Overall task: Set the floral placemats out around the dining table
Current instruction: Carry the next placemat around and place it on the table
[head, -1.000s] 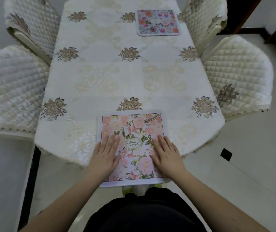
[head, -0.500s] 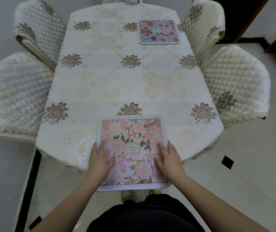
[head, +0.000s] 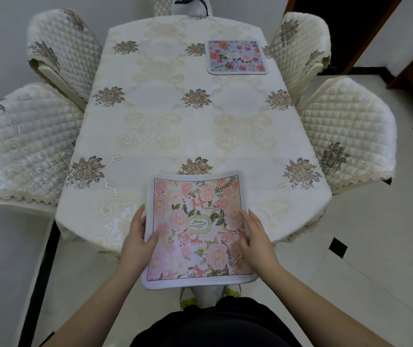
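A pink floral placemat [head: 198, 226] with a white border lies at the near end of the dining table [head: 175, 121], and its near half hangs out past the table edge. My left hand [head: 136, 236] grips its left edge, thumb on top. My right hand [head: 257, 236] holds its right edge in the same way. The mat's far edge curls slightly on the cream tablecloth. A second floral placemat [head: 236, 57], blue with a white border, lies flat at the far right of the table.
Quilted cream chairs stand round the table: two on the left [head: 22, 146] [head: 62, 51], two on the right [head: 348, 131] [head: 300, 46], one at the far end [head: 163, 6]. A dark doorway [head: 338, 26] opens at the back right. Pale tiled floor lies to my right.
Both hands slid from lying flat on the pink placemat out to its side edges and took hold of it. The mat has come toward me over the table edge.
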Action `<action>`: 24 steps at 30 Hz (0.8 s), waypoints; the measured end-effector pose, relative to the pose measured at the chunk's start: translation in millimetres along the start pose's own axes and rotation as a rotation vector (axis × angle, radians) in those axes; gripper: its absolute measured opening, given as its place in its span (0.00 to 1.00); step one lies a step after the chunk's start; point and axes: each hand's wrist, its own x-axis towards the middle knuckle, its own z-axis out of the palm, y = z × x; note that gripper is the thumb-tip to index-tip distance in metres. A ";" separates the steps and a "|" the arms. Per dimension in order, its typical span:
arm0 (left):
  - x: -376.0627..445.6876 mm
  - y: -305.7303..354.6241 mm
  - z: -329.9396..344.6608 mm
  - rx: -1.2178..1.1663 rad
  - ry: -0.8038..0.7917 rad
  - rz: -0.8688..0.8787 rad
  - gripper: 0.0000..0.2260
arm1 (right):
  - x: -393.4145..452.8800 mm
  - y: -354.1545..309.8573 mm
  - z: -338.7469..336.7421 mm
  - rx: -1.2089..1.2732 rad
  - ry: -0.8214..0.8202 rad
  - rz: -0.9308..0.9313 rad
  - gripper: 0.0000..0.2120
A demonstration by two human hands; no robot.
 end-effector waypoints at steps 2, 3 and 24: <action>0.6 0.4 -3.4 0.004 -0.031 -0.012 0.29 | -0.8 -4.5 -1.7 0.034 0.026 -0.023 0.29; 0.9 0.7 -4.3 -0.001 -0.041 -0.003 0.28 | -1.3 -7.0 -3.2 0.044 0.042 -0.029 0.28; -7.9 70.1 38.7 -0.183 -0.214 0.069 0.15 | -48.6 1.1 -53.4 0.313 0.316 0.211 0.29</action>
